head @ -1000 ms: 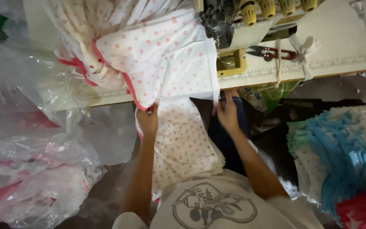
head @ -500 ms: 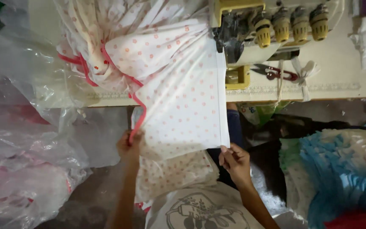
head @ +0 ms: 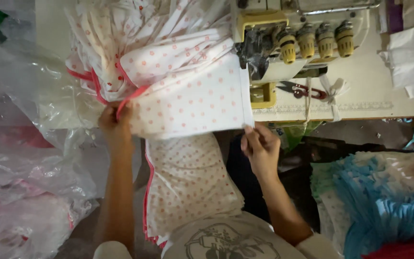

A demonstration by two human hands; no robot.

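Raised since before: two hands, one dotted cloth piece [head: 192,103].

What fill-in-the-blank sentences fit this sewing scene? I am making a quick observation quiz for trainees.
1. Both hands hold a white cloth piece printed with ____ dots.
2. The left hand grips the corner edged with ____ trim.
3. The sewing machine carries four ____ knobs.
4. Right of the right hand lies a stack of ____ cloth.

Missing words: red; red; yellow; blue
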